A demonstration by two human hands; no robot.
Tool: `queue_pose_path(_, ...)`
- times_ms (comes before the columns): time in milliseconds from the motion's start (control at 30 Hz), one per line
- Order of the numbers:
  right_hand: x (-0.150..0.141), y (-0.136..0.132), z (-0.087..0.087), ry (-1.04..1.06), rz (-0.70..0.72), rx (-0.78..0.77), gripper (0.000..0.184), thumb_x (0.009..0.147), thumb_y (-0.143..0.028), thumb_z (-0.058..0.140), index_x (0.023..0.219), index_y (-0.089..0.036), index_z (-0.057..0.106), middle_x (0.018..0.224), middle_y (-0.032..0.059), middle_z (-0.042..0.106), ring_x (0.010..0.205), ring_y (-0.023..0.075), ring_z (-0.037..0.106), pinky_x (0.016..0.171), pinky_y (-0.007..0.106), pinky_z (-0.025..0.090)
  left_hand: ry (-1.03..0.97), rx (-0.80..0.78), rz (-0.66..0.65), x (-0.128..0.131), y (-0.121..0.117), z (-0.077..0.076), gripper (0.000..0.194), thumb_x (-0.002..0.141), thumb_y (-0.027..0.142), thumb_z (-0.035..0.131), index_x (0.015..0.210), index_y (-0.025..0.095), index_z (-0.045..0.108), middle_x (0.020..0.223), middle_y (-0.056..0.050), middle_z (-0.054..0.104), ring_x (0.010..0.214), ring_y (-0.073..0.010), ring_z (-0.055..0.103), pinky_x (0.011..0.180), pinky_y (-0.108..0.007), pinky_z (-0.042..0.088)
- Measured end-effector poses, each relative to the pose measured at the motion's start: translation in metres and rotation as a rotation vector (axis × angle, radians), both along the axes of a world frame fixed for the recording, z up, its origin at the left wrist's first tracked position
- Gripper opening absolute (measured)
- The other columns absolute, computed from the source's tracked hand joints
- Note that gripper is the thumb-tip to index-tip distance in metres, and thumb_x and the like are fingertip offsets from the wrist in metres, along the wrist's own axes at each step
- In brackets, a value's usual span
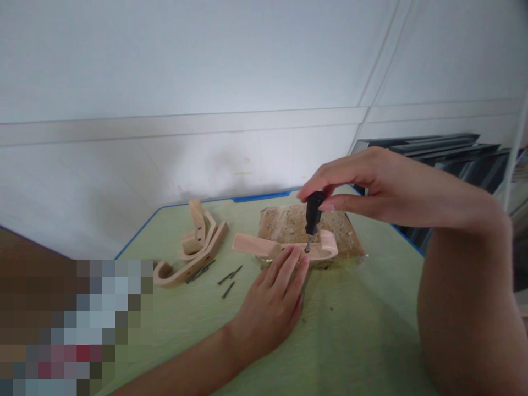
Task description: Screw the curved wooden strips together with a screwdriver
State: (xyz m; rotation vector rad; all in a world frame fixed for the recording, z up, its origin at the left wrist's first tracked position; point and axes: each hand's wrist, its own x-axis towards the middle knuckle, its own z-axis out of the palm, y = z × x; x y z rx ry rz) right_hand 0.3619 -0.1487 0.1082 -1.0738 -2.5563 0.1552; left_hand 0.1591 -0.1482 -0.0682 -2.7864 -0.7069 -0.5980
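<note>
A pale wooden hook [258, 243] with a curled right end lies across the front of a brown, film-wrapped block [280, 220]. My left hand [274, 294] presses it from the near side, palm down, its fingers stretched out and their tips touching the wood. Above the hook, my right hand [350, 184] is closed around the black handle of a screwdriver [314, 212]. The shaft points down, with its tip at a dark hole or screw head in the hook near my left fingertips; which of these it is I cannot tell.
Left on the pale green, blue-edged table [363, 335] lie more wooden hooks [210, 254], some stacked together. Several dark screws [228, 290] are scattered beside them. A white wall [185, 159] stands behind the table. Dark flat panels [437, 146] lean at the right.
</note>
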Motion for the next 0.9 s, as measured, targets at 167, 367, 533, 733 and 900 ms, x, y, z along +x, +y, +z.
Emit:
queue_pose_path(167, 0.0041, -0.0020, 0.0009, -0.018, -0.041, 0.018, 0.027, 0.084, -0.028, 0.045, 0.103, -0.017, 0.060, 0.094, 0.0010, 0.065, 0.083, 0.0133, 0.057, 0.068, 0.024, 0.042, 0.000, 0.005, 0.006, 0.0008, 0.0008, -0.0011, 0.054, 0.081, 0.018, 0.042, 0.131, 0.005, 0.027, 0.137, -0.018, 0.027, 0.128, -0.0291, 0.019, 0.100, -0.042, 0.033)
queue_pose_path(367, 0.0041, -0.0001, -0.0009, -0.013, -0.056, 0.059, 0.024, 0.082, -0.024, 0.047, 0.101, -0.017, 0.060, 0.090, 0.0012, 0.065, 0.078, 0.0132, 0.058, 0.066, 0.024, 0.042, -0.002, 0.011, 0.003, 0.0003, 0.0011, -0.0030, 0.054, 0.081, 0.018, 0.043, 0.131, 0.005, 0.028, 0.137, -0.018, 0.028, 0.128, -0.0295, 0.020, 0.101, -0.042, 0.033)
queue_pose_path(533, 0.0021, -0.0010, -0.0001, -0.023, -0.089, 0.049, 0.022, 0.082, -0.025, 0.048, 0.098, -0.019, 0.061, 0.088, 0.0012, 0.065, 0.076, 0.0134, 0.058, 0.064, 0.024, 0.042, -0.009, 0.004, -0.002, -0.0001, 0.0006, -0.0020, 0.053, 0.081, 0.017, 0.042, 0.131, 0.005, 0.028, 0.137, -0.018, 0.029, 0.128, -0.0294, 0.020, 0.100, -0.043, 0.034)
queue_pose_path(733, -0.0001, -0.0016, 0.0025, -0.007, -0.103, 0.025, 0.019, 0.080, -0.028, 0.051, 0.092, -0.019, 0.062, 0.083, 0.0007, 0.065, 0.073, 0.0133, 0.057, 0.062, 0.025, 0.041, -0.011, 0.005, 0.008, 0.0004, 0.0000, -0.0005, 0.052, 0.081, 0.017, 0.042, 0.130, 0.005, 0.029, 0.137, -0.018, 0.029, 0.128, -0.0295, 0.021, 0.100, -0.043, 0.035)
queue_pose_path(900, -0.0002, -0.0008, 0.0029, -0.002, -0.116, 0.048, 0.019, 0.078, -0.031, 0.053, 0.088, -0.019, 0.063, 0.077, -0.0002, 0.064, 0.066, 0.0116, 0.055, 0.058, 0.023, 0.038, -0.004, 0.017, 0.006, 0.0004, -0.0002, -0.0001, 0.052, 0.081, 0.018, 0.042, 0.130, 0.005, 0.029, 0.136, -0.018, 0.029, 0.128, -0.0293, 0.021, 0.100, -0.043, 0.034)
